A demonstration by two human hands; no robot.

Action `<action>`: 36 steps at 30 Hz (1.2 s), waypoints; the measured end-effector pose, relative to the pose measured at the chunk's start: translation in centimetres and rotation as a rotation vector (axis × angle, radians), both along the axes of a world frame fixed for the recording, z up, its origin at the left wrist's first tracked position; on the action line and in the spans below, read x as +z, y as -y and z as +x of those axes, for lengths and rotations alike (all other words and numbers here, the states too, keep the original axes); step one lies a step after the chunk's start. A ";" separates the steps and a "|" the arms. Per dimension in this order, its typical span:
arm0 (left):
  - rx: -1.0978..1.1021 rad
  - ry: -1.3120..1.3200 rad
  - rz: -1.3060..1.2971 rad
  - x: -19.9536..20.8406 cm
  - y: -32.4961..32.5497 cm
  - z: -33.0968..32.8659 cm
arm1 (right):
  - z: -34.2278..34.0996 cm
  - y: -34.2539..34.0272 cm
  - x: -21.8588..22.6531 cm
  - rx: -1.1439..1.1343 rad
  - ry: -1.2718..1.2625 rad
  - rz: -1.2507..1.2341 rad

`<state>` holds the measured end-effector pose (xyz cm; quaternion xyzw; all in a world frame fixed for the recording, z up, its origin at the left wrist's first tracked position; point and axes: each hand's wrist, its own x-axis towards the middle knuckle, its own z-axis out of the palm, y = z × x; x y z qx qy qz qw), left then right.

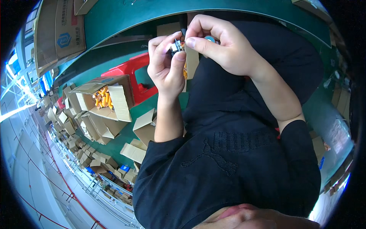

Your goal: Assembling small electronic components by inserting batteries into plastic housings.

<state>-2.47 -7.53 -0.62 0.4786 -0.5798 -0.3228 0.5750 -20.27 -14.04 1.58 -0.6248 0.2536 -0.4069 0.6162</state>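
Note:
My left hand [164, 66] is raised in front of my lap. Between its thumb and fingers it grips a small part [177, 46] with whitish and dark metallic faces; its exact kind is too small to tell. Close beside it on the right is my right hand [230, 47], its thumb and forefinger pinched together near that part. Whatever lies between those fingertips is hidden. A small round teal-and-grey piece [209, 39] shows within the curl of the right fingers.
A green worktop [190, 8] curves across the far side, with a large cardboard box [60, 38] at its left. Left of my hands stand a red plastic stool [131, 70] and an open carton [122, 100] containing several orange cylindrical pieces [103, 98]. More cartons [100, 128] spread across the floor.

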 end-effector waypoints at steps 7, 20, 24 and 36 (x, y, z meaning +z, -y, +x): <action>0.075 0.017 -0.017 -0.4 0.1 0.1 | -0.1 -0.1 0.4 0.037 -0.127 0.075; 0.025 0.087 0.282 0.1 -0.9 -0.2 | 0.7 -0.3 -1.1 0.067 0.152 0.311; 0.141 0.117 0.324 0.0 -1.3 -0.7 | 1.6 -1.0 -0.9 0.028 0.183 0.276; 0.054 0.304 0.189 -1.4 -2.1 1.5 | 2.8 -2.0 -2.1 0.083 0.126 0.299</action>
